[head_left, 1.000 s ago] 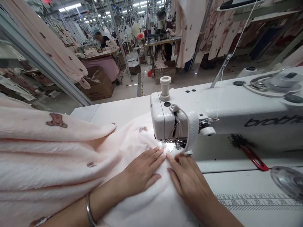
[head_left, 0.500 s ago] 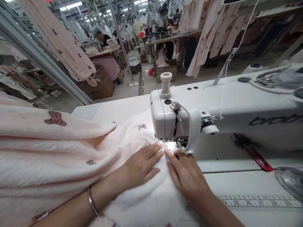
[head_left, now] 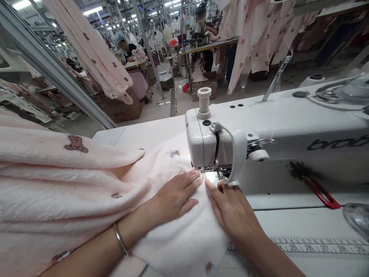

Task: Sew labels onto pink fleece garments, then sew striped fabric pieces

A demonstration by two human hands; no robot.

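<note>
Pale pink plush fabric with small brown bear prints runs under the needle area of a white sewing machine. My left hand lies flat on the fabric with its fingers stretched toward the presser foot, just short of it. A metal bangle circles my left wrist. Along the fabric's right edge rests my right hand, index finger and thumb extended on the cloth. Its other fingers are curled and partly hidden beside the lit needle plate. The needle tip cannot be made out.
Bunched fabric covers the table's left side. Right of the machine lie a red-handled black brush and a printed ruler scale. Beyond the table are a metal post, hanging fabric, cardboard boxes and co-workers at machines.
The view has shifted slightly, moving things rightward in the picture. The fabric near me has slid a little toward the machine, with both hands close beside the presser foot throughout.
</note>
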